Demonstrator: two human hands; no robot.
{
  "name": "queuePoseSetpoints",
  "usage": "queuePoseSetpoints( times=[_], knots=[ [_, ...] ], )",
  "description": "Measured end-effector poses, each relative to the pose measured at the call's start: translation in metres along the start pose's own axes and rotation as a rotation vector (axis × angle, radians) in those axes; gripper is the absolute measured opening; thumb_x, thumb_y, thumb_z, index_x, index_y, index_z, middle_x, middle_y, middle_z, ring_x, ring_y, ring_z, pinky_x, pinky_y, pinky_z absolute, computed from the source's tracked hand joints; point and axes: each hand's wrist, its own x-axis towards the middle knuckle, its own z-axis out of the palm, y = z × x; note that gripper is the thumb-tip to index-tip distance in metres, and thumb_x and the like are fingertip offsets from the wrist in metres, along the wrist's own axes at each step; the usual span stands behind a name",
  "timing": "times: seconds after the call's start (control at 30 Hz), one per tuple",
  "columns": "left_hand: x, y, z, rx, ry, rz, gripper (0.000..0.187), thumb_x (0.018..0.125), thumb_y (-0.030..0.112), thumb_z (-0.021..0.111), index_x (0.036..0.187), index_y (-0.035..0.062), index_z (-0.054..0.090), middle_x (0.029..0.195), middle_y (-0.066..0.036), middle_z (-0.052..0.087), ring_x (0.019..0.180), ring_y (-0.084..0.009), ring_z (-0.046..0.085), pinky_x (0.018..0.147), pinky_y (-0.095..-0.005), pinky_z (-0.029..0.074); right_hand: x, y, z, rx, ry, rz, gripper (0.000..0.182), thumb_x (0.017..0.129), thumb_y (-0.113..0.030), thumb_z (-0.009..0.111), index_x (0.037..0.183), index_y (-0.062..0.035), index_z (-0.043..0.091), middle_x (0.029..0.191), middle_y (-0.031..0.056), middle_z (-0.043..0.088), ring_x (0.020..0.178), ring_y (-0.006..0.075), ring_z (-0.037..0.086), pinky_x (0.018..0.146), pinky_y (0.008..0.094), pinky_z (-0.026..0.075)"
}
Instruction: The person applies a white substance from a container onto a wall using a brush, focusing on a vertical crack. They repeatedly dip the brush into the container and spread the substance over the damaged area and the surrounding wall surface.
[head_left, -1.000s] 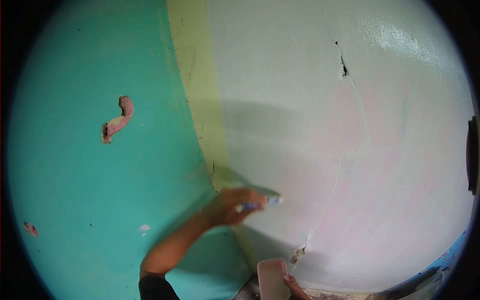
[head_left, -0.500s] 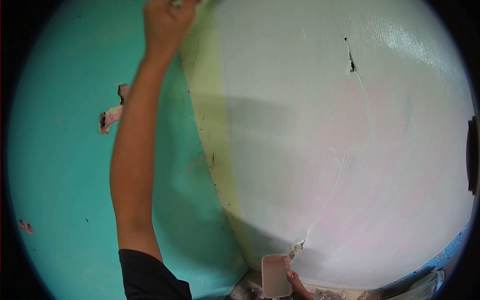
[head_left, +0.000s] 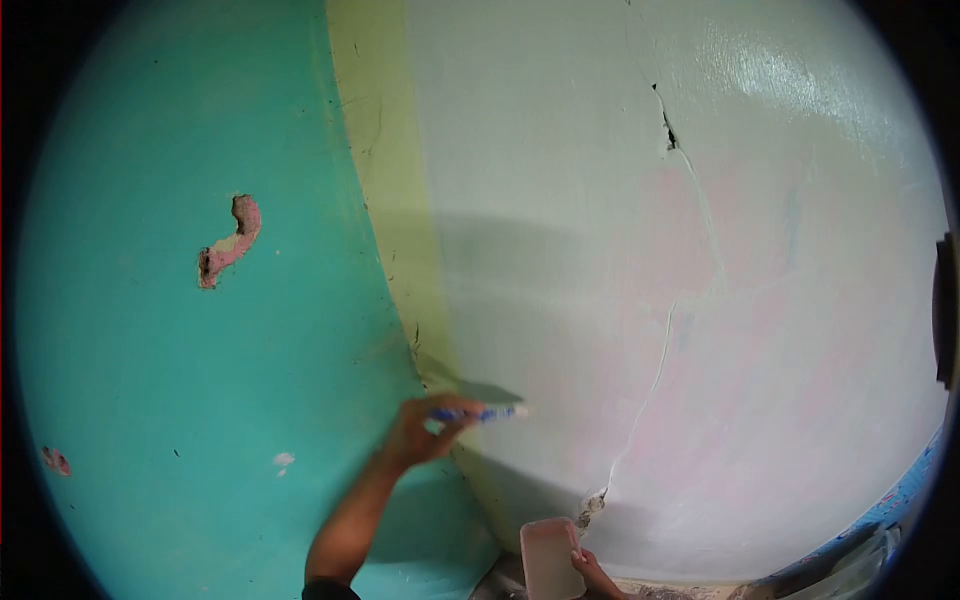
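Observation:
My left hand (head_left: 432, 430) is closed round a blue-handled paintbrush (head_left: 490, 412), held sideways with its pale tip pointing right. The brush is in front of the corner where a yellow strip (head_left: 425, 255) borders a whitish wall (head_left: 540, 330). Low down, my right hand (head_left: 590, 572) grips the right side of a small rectangular plastic tub (head_left: 550, 560), pinkish at the rim and pale inside. A broken patch (head_left: 592, 510) at the foot of a long crack (head_left: 655, 380) shows just above the tub.
A green wall (head_left: 150, 350) fills the left side, with a gouged pink hole (head_left: 230, 243) and a smaller chip (head_left: 55, 461). Another dark hole (head_left: 670, 132) opens along the crack higher up. Clear plastic sheeting (head_left: 850, 565) and a blue patterned surface (head_left: 905, 485) lie at the lower right.
My left hand has come down from the top of the view to the lower middle, bringing the paintbrush into sight. My right hand stays low with the tub. The view has shifted slightly.

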Motion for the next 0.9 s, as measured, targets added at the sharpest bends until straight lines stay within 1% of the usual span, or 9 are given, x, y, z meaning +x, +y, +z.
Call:
queuePoseSetpoints(
  times=[0.07, 0.13, 0.2, 0.27, 0.47, 0.6, 0.67, 0.73, 0.9],
  knots=[
    [0.037, 0.006, -0.029, -0.218, -0.053, -0.238, 0.015, 0.085, 0.006, 0.07, 0.1, 0.0061, 0.069, 0.099, -0.007, 0.072, 0.083, -0.0152, 0.067, 0.071, -0.0299, 0.055, 0.0, -0.006, 0.005, 0.009, 0.004, -0.001, 0.064, 0.095, -0.044, 0.055, 0.14, -0.0008, 0.037, 0.127, 0.0146, 0.054, 0.116, 0.0243, 0.052, 0.093, 0.0411, 0.048],
    [0.087, 0.018, -0.063, -0.373, 0.003, -0.136, 0.013, 0.089, 0.006, 0.066, 0.101, 0.0049, 0.069, 0.101, -0.005, 0.071, 0.085, -0.0123, 0.065, 0.071, -0.0277, 0.054, 0.0, -0.006, 0.01, 0.014, 0.003, 0.003, 0.064, 0.095, -0.043, 0.055, 0.14, -0.0008, 0.037, 0.126, 0.0144, 0.054, 0.116, 0.0242, 0.053, 0.094, 0.0412, 0.048],
    [0.135, 0.037, -0.104, -0.166, 0.058, -0.011, 0.015, 0.094, 0.009, 0.059, 0.104, -0.0008, 0.064, 0.104, -0.007, 0.069, 0.091, -0.0148, 0.066, 0.072, -0.0281, 0.055, 0.001, -0.006, 0.013, 0.016, 0.0, 0.0, 0.064, 0.096, -0.043, 0.055, 0.139, -0.0008, 0.037, 0.126, 0.0142, 0.054, 0.116, 0.024, 0.053, 0.094, 0.0413, 0.048],
    [0.175, 0.07, -0.127, -0.146, 0.225, 0.02, 0.018, 0.094, 0.014, 0.06, 0.105, -0.0001, 0.064, 0.102, -0.009, 0.068, 0.095, -0.0175, 0.067, 0.073, -0.0312, 0.058, 0.004, -0.004, 0.014, 0.012, 0.0, -0.004, 0.063, 0.096, -0.043, 0.055, 0.139, -0.0007, 0.037, 0.126, 0.014, 0.054, 0.115, 0.0239, 0.053, 0.094, 0.0414, 0.048],
    [0.223, 0.101, -0.137, 0.045, 0.618, 0.52, 0.014, 0.091, 0.002, 0.061, 0.104, -0.0012, 0.066, 0.103, -0.008, 0.068, 0.094, -0.016, 0.066, 0.076, -0.028, 0.057, 0.002, -0.002, 0.014, 0.05, 0.005, 0.001, 0.062, 0.096, -0.041, 0.056, 0.139, -0.0006, 0.037, 0.124, 0.0135, 0.055, 0.114, 0.0236, 0.054, 0.094, 0.0416, 0.048],
    [0.195, 0.048, -0.103, 0.441, 0.591, 0.828, 0.022, 0.084, -0.009, 0.061, 0.103, -0.0001, 0.068, 0.107, -0.014, 0.069, 0.099, -0.0236, 0.067, 0.088, -0.0315, 0.054, -0.003, -0.017, 0.018, 0.113, 0.001, -0.001, 0.063, 0.096, -0.041, 0.056, 0.139, -0.0012, 0.035, 0.125, 0.0132, 0.055, 0.113, 0.0238, 0.055, 0.094, 0.0418, 0.048],
    [0.144, 0.025, -0.067, 0.557, 0.511, 0.696, 0.028, 0.078, -0.013, 0.061, 0.101, 0.0008, 0.068, 0.11, -0.018, 0.067, 0.106, -0.0301, 0.066, 0.092, -0.036, 0.054, -0.003, -0.021, 0.018, 0.165, -0.042, -0.024, 0.066, 0.095, -0.041, 0.057, 0.141, -0.0024, 0.031, 0.126, 0.0134, 0.053, 0.112, 0.0246, 0.055, 0.092, 0.042, 0.05],
    [0.093, -0.005, -0.033, 0.497, 0.408, 0.708, 0.03, 0.073, -0.011, 0.069, 0.098, 0.0044, 0.07, 0.116, -0.019, 0.064, 0.11, -0.0345, 0.063, 0.089, -0.0389, 0.057, 0.004, -0.008, 0.009, 0.165, 0.044, -0.02, 0.069, 0.095, -0.043, 0.057, 0.143, -0.0036, 0.027, 0.127, 0.015, 0.052, 0.111, 0.0257, 0.056, 0.091, 0.042, 0.05],
    [-0.026, -0.022, 0.042, 0.366, 0.229, 0.592, 0.03, 0.072, -0.005, 0.075, 0.098, 0.0072, 0.066, 0.11, -0.013, 0.066, 0.104, -0.0318, 0.066, 0.08, -0.0352, 0.061, 0.009, -0.016, 0.005, 0.064, 0.08, -0.021, 0.072, 0.096, -0.047, 0.053, 0.143, -0.0011, 0.024, 0.133, 0.0152, 0.045, 0.124, 0.0243, 0.046, 0.103, 0.0397, 0.04]
  ],
)
